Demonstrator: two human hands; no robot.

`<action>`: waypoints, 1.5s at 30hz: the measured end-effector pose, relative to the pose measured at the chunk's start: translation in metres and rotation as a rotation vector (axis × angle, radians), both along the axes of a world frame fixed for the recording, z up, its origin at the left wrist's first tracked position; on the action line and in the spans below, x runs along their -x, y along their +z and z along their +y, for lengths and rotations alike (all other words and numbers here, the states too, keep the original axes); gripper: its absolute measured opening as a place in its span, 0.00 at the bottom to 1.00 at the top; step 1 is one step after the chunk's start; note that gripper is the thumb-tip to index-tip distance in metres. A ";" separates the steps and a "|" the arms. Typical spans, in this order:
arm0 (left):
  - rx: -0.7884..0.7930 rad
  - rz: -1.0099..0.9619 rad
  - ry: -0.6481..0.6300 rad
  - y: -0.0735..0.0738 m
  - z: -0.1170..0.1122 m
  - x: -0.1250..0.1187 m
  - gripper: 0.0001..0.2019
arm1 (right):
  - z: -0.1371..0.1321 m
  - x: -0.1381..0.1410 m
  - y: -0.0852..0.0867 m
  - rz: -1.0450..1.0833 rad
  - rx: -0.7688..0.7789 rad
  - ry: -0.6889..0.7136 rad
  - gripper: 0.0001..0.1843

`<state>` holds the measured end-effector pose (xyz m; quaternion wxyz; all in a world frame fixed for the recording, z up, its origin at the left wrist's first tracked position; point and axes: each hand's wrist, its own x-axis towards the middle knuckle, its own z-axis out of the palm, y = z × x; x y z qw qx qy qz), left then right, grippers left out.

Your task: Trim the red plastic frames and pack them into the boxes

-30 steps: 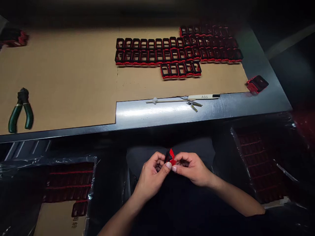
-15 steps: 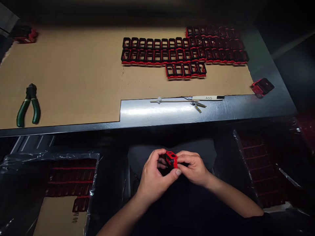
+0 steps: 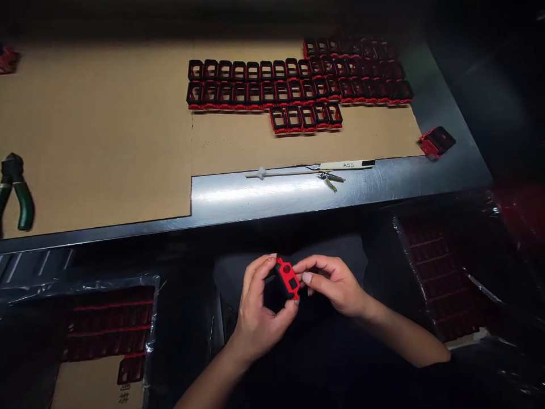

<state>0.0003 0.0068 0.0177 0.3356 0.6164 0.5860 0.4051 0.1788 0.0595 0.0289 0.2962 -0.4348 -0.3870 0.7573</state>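
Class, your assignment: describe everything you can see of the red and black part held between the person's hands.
The red and black part is a small, boxy, rectangular piece that looks like moulded plastic. Its visible face is bright red with two dark openings, and black shows along its upper left side. It is held tilted in the air, its long side running diagonally. The left hand holds it from the left and below, and the right hand touches its right side with the fingertips.

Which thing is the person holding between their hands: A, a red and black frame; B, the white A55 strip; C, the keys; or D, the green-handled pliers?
A: the red and black frame is held up between the left hand and the right hand.
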 end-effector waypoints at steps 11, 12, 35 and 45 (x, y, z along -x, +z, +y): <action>-0.041 -0.043 -0.117 -0.009 -0.005 0.002 0.35 | -0.001 0.002 0.000 0.048 0.053 -0.002 0.10; -0.042 -0.027 -0.119 -0.009 -0.005 0.002 0.35 | -0.001 0.002 0.000 0.059 0.055 0.000 0.11; -0.101 0.089 -0.215 -0.005 -0.001 0.010 0.37 | 0.002 -0.011 0.001 0.066 0.023 0.290 0.22; -0.058 0.059 -0.236 -0.006 -0.001 0.010 0.38 | 0.004 -0.014 0.002 0.007 -0.133 0.361 0.24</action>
